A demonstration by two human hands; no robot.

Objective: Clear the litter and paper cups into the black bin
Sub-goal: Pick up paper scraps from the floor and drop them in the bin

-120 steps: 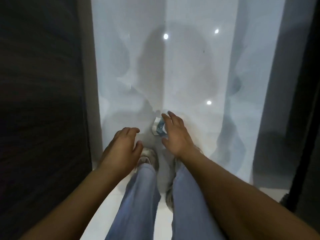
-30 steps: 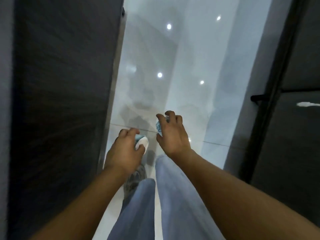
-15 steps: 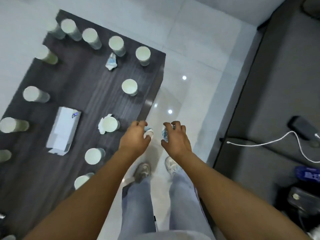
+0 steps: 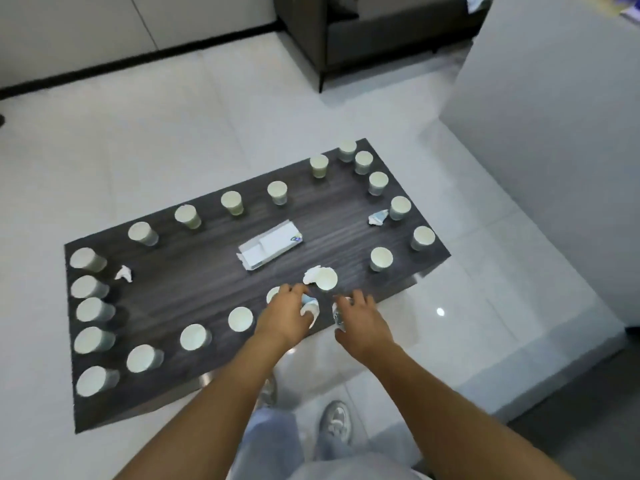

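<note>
My left hand (image 4: 284, 317) is closed around a crumpled white and blue cup (image 4: 309, 305) over the near edge of the dark wooden table (image 4: 194, 271). Beside it, my right hand (image 4: 360, 322) holds another crumpled cup (image 4: 337, 315), mostly hidden by the fingers. Several upright paper cups ring the table, one (image 4: 325, 279) just beyond my hands with a white paper wad (image 4: 311, 274) against it. More crumpled litter lies at the far right (image 4: 377, 217) and the left (image 4: 124, 273). No black bin is in view.
A flat white carton (image 4: 270, 249) lies in the middle of the table. A dark sofa (image 4: 374, 32) stands at the back and a white wall or cabinet (image 4: 554, 140) rises on the right. Glossy white floor tiles surround the table; my shoes (image 4: 336, 422) are below.
The view has swung from the floor beside the table up to the whole tabletop. Both hands, each holding a crumpled cup, now hover over the table's near edge.
</note>
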